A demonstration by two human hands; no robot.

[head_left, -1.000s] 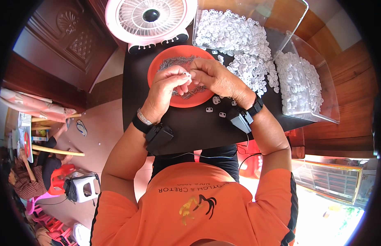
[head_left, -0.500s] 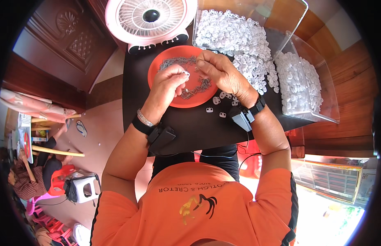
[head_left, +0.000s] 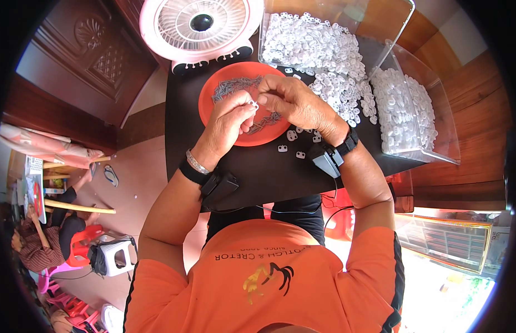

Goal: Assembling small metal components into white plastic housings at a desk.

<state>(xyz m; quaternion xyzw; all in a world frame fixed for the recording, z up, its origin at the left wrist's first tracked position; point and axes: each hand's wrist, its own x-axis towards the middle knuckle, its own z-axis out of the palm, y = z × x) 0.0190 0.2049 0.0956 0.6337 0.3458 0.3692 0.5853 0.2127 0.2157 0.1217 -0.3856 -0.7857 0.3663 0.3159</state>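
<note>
Over an orange-red round tray (head_left: 205,111), my left hand (head_left: 230,117) pinches a small white two-holed plastic piece (head_left: 254,104) between thumb and fingertips. My right hand (head_left: 294,102) has its fingers closed close against that piece, from the right. Whatever it holds is too small or hidden to make out. Below both hands, small grey metal pieces (head_left: 235,86) lie in a loose ring in the tray. Several more white two-holed pieces (head_left: 300,155) are scattered on the dark table by my right wrist.
A clear bin (head_left: 262,53) spills a heap of white pieces (head_left: 338,94) onto the table (head_left: 241,177). Another clear bin (head_left: 421,151) of them stands at right. A pink-white fan (head_left: 202,53) is at the back left. A person (head_left: 44,250) sits at far left.
My right hand has moved slightly left and down, so its fingertips now meet the white piece in my left hand. The left hand stays nearly in place.
</note>
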